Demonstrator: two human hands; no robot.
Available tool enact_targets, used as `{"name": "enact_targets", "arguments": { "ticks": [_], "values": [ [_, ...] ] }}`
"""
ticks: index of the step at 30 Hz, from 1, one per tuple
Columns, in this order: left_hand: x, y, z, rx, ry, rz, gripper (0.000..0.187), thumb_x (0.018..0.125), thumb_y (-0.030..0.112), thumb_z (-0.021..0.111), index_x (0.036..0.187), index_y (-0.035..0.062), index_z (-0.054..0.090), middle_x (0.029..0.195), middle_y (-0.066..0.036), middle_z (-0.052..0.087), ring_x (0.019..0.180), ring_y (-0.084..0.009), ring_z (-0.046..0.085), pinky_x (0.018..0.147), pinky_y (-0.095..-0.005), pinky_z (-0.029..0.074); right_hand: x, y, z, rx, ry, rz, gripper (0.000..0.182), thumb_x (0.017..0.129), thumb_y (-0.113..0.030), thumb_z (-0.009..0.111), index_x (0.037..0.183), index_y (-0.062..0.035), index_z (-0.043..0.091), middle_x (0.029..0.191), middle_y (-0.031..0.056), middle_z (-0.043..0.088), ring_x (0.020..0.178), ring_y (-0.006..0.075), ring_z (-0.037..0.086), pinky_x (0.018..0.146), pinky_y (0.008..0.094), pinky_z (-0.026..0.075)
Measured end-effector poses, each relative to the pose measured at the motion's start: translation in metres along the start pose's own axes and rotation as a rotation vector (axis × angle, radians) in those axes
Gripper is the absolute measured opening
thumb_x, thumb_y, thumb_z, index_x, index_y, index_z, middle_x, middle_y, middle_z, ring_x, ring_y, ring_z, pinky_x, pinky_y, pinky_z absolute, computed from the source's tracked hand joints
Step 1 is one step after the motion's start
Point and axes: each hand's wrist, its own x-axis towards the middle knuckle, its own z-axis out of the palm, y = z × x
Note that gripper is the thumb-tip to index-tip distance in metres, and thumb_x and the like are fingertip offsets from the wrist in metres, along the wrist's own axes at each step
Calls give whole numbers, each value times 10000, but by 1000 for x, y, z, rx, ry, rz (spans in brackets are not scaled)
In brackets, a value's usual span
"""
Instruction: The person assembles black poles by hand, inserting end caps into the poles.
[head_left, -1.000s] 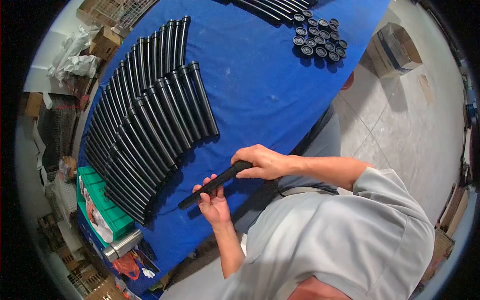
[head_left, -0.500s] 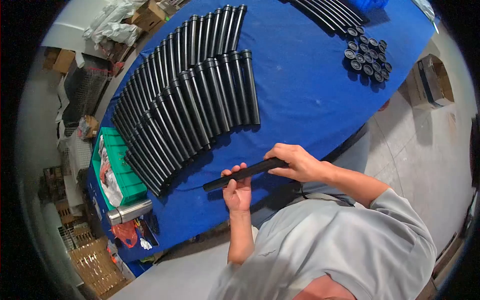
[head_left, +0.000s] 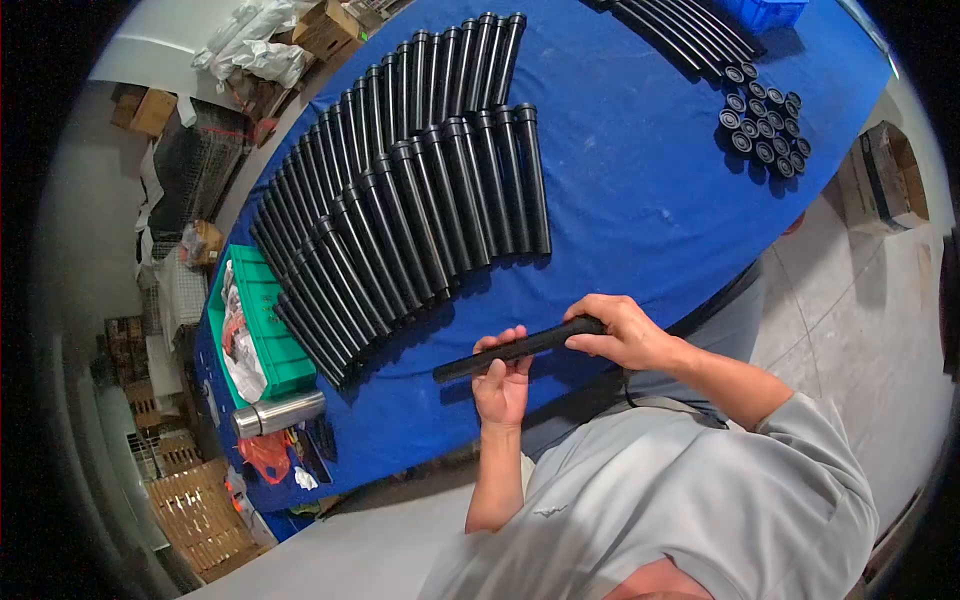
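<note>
A black tube [head_left: 545,343] is held in front of my body, slanting up to the right over the near edge of the blue-covered table. Its middle lies in my left hand [head_left: 503,392], palm up, with the thumb on the near side and fingertips on the far side. My right hand [head_left: 632,338] is closed around the tube's right end and hides part of it. Beyond my left hand, several similar black tubes with wider capped ends [head_left: 465,200] lie side by side in two curved rows.
Round black caps [head_left: 765,125] are grouped at the table's far right, beside thinner black tubes [head_left: 690,35] and a blue crate [head_left: 775,12]. To the left are a green bin [head_left: 290,365], a steel flask [head_left: 280,413] and a red plastic bag [head_left: 265,457]. A cardboard box [head_left: 880,180] stands on the floor.
The whole view has shifted, so everything appears a little further right and slightly lower. Both hands keep their hold on the tube, with little visible change in grip.
</note>
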Motion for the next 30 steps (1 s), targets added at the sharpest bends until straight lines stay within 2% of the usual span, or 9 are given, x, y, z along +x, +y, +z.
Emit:
{"name": "enact_targets", "arguments": {
  "ticks": [1, 4, 7, 10, 13, 16, 22, 30],
  "values": [
    [1, 1, 5, -2, 30, -9, 341, 923, 35, 726, 1237, 81, 599, 1315, -203, 649, 1325, -404, 565, 1093, -543, 525, -1, 2, 3, -49, 41, -94, 313, 880, -165, 774, 1126, -2, 668, 945, 190, 678, 873, 322, 675, 753, 423, 519],
    [2, 1, -5, -29, -32, -27, 348, 927, 68, 734, 1245, 81, 593, 1326, -221, 642, 1328, -413, 560, 1094, -543, 523, -3, -2, 10, -83, 71, -187, 338, 883, -174, 776, 1152, -6, 660, 982, 194, 680, 887, 308, 679, 755, 426, 521],
    [0, 2, -10, -20, -57, -36, 347, 926, 71, 739, 1241, 80, 594, 1303, -229, 652, 1317, -422, 567, 1089, -549, 525, -5, -20, 7, 54, 96, -10, 324, 883, -175, 779, 1135, -6, 665, 956, 190, 685, 868, 321, 680, 742, 420, 519],
    [2, 2, -8, -1, -63, -35, 331, 933, 69, 730, 1235, 76, 593, 1295, -237, 654, 1304, -429, 576, 1076, -548, 535, -4, -18, -1, 110, -88, 258, 320, 881, -192, 781, 1116, -5, 669, 927, 194, 684, 842, 357, 672, 727, 423, 514],
    [0, 1, -10, -14, -62, -31, 315, 938, 59, 720, 1227, 72, 594, 1290, -236, 658, 1298, -427, 583, 1063, -541, 547, -6, -11, 2, 34, -65, 74, 317, 885, -214, 778, 1100, -6, 671, 895, 193, 682, 824, 349, 676, 712, 419, 510],
    [-1, 2, -9, -4, -53, -29, 303, 941, 49, 710, 1222, 69, 596, 1290, -236, 658, 1302, -425, 581, 1056, -537, 554, -4, -14, 1, 52, -91, 101, 314, 894, -225, 770, 1089, -2, 666, 890, 195, 671, 824, 352, 669, 715, 420, 508],
    [1, 0, -11, -17, -55, -12, 299, 942, 37, 703, 1220, 65, 596, 1292, -235, 657, 1303, -426, 580, 1058, -535, 553, -6, -4, 9, -104, 15, -89, 300, 915, -214, 748, 1094, 3, 646, 907, 189, 646, 808, 361, 642, 711, 428, 500],
    [-1, 1, -8, 30, -73, -37, 342, 926, 37, 720, 1243, 69, 594, 1318, -231, 649, 1336, -422, 553, 1093, -542, 522, -8, -4, 4, -91, -8, -64, 297, 915, -201, 748, 1108, -1, 644, 915, 178, 646, 802, 358, 638, 714, 427, 501]
  ]
}}
